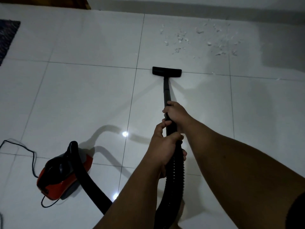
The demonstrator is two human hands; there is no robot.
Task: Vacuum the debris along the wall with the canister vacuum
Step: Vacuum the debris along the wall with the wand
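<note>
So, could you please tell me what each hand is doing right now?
Left hand: closed around the vacuum hose.
Right hand: closed around the vacuum wand.

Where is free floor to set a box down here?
Bare tiles lie between the dark rug and the nozzle, and right of the wand. Crowded: debris by the wall, and the canister with its cord.

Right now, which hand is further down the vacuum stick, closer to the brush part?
The right hand. It grips the rigid wand nearer the floor head; the left hand holds higher, where the ribbed hose begins.
</note>
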